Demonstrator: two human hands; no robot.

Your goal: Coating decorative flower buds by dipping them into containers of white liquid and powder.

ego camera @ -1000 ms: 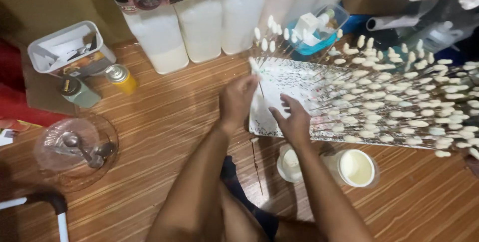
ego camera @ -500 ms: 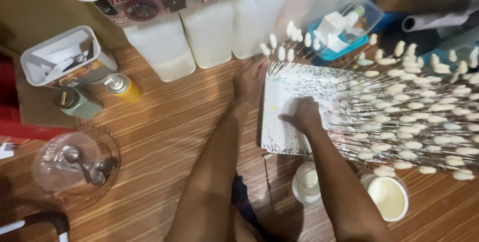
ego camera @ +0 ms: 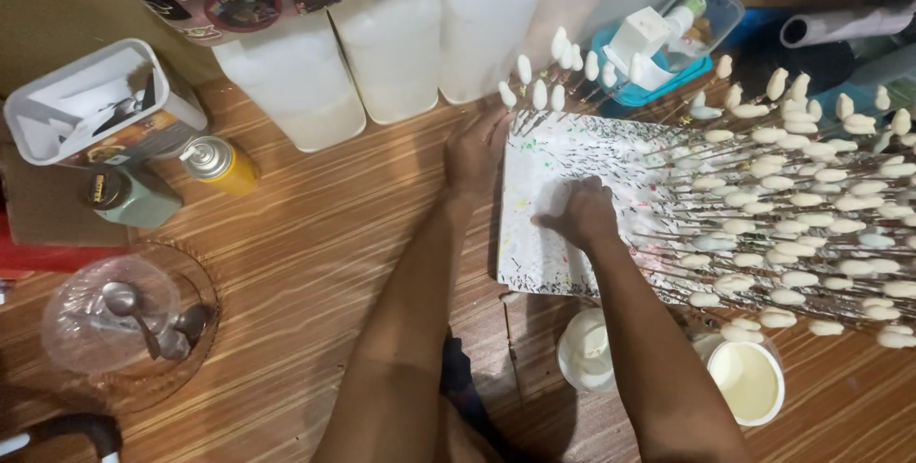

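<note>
Foam board: one; two hands on it.

Spray can left of board; cup seemingly before it.

A flat white foam board, speckled with small dark and coloured marks, lies at centre right of the frame. Thin sticks tipped with white oval blobs stand stuck in it, leaning rightward in dense rows.
</note>
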